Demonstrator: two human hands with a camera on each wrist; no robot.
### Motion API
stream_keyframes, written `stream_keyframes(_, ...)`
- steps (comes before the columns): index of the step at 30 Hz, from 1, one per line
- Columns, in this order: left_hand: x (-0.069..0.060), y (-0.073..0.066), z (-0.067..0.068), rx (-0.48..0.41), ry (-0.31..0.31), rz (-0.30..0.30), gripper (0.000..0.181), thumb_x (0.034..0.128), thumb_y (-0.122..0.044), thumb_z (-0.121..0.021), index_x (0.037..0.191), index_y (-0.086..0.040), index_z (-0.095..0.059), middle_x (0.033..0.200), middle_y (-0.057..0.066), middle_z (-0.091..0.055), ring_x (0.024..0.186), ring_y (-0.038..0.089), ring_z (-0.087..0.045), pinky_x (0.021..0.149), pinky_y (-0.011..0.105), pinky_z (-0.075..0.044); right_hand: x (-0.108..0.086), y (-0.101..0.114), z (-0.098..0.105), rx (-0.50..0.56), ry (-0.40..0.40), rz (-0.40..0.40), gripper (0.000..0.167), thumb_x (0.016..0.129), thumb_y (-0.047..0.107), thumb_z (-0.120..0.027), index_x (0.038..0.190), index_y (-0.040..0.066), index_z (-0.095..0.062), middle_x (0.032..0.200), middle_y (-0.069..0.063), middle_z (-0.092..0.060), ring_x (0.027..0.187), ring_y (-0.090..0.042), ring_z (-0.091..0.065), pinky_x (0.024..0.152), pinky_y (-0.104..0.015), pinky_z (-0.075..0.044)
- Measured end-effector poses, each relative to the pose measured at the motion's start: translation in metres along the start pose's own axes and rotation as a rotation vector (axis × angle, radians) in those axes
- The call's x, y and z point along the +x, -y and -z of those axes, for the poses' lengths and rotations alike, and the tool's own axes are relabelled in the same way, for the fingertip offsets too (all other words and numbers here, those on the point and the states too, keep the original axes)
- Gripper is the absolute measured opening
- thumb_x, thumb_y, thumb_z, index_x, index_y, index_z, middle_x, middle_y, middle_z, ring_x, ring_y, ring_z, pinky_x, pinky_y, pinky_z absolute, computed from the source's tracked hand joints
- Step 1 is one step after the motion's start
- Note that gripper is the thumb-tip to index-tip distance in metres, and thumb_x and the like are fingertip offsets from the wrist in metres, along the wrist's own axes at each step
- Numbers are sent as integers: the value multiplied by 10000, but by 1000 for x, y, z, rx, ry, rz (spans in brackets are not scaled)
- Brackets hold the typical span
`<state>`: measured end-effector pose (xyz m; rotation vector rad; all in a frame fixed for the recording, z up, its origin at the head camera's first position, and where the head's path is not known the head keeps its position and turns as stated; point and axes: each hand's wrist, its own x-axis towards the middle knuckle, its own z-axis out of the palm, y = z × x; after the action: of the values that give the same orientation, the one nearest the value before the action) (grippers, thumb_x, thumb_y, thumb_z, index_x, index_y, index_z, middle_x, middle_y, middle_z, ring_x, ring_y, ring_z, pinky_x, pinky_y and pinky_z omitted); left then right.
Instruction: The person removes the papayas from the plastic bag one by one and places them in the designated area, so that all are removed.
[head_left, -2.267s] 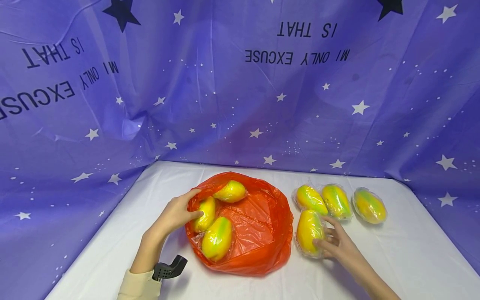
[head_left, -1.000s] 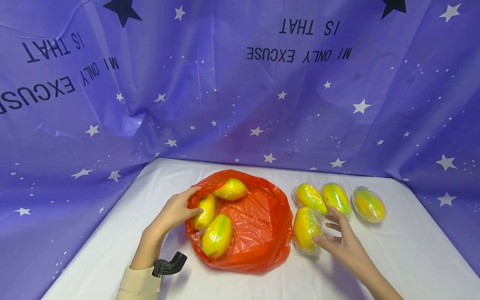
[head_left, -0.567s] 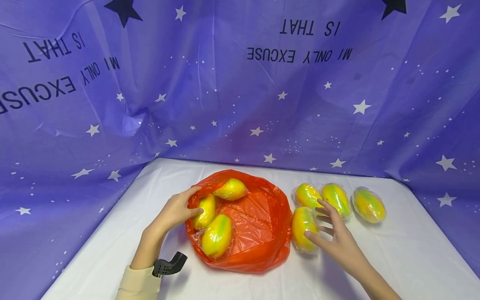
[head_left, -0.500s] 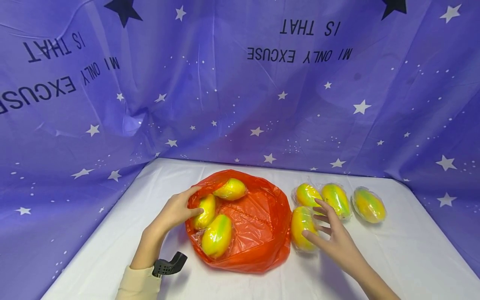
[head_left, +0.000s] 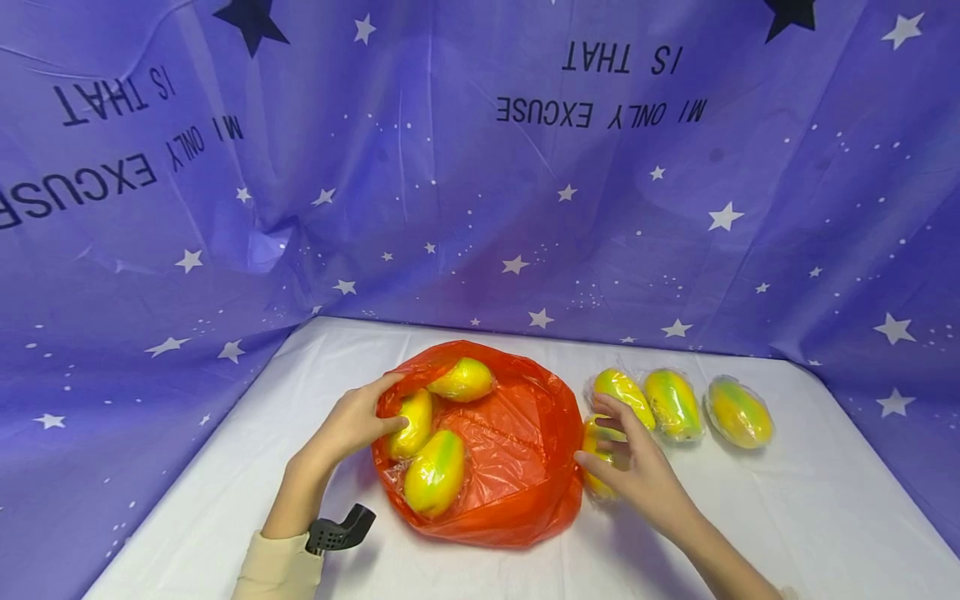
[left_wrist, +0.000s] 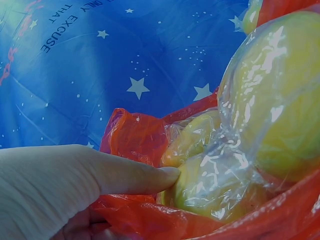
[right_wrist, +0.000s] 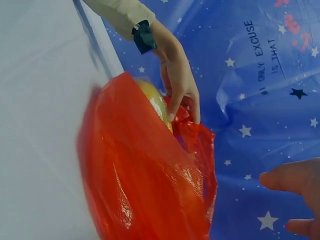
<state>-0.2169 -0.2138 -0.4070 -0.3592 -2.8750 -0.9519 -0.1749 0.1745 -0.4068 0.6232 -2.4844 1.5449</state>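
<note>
A red plastic bag (head_left: 510, 450) lies with its mouth wide open on the table, several yellow-green mangoes in clear wrap inside it, one mango (head_left: 435, 473) nearest the front. My left hand (head_left: 352, 427) grips the bag's left rim, thumb inside against a wrapped mango (head_left: 411, 427); its other fingers are largely hidden by the red plastic. Just right of the bag, my right hand (head_left: 637, 467) hovers with spread fingers over another mango (head_left: 592, 479), which it partly covers. In the right wrist view its fingers (right_wrist: 290, 180) hold nothing.
Beyond the right hand lie three more wrapped mangoes: one (head_left: 626, 395) behind the fingers, one (head_left: 672, 404) beside it and one (head_left: 740, 412) farther right. A white cloth covers the table (head_left: 810, 517). Purple star-printed fabric (head_left: 465, 183) hangs behind and at the sides.
My right hand has let go of the front mango on the right, which shifted slightly left towards the bag, and has moved left to the bag's right rim. The left hand stays put.
</note>
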Motion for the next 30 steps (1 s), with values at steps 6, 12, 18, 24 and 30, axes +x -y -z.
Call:
stream_keyframes(6, 0, -1, 0, -11, 2, 13, 654, 790, -143, -761, 1386, -51, -507, 1298, 213, -573, 1178, 422, -527, 992, 560, -397, 8, 0, -12, 30, 32, -17, 677, 819, 132, -777, 1401, 167, -432, 1324, -59, -531, 1158, -355, -534, 882, -388, -524)
stream_keyframes(12, 0, -2, 0, -6, 5, 17, 660, 789, -137, -759, 1389, -43, -501, 1300, 220, -569, 1179, 431, -523, 994, 567, -393, 17, 3, -26, 58, 79, -43, 670, 808, 121, -784, 1382, 195, -446, 1275, -112, -547, 1129, -355, -549, 852, -347, -537)
stream_keyframes(18, -1, -2, 1, -13, 9, 28, 657, 796, -144, -754, 1394, -50, -498, 1314, 215, -560, 1196, 425, -512, 1005, 565, -383, 22, 5, -43, 89, 181, -83, 673, 821, 174, -780, 1387, 238, -422, 1283, -79, -530, 1078, -352, -580, 823, -293, -538)
stream_keyframes(24, -2, -2, 2, -17, 12, 27, 656, 799, -143, -752, 1395, -47, -495, 1326, 214, -551, 1209, 428, -500, 1010, 570, -375, 29, 8, -61, 90, 257, -81, 683, 829, 199, -771, 1401, 242, -400, 1317, -60, -506, 1110, -320, -570, 801, -265, -537)
stream_keyframes(30, -1, -2, 2, -7, 14, 13, 646, 801, -148, -755, 1386, -40, -502, 1315, 220, -558, 1194, 433, -510, 999, 573, -385, 34, 10, -75, 81, 314, -57, 660, 852, 255, -751, 1403, 241, -389, 1336, -74, -489, 1122, -323, -564, 835, -358, -537)
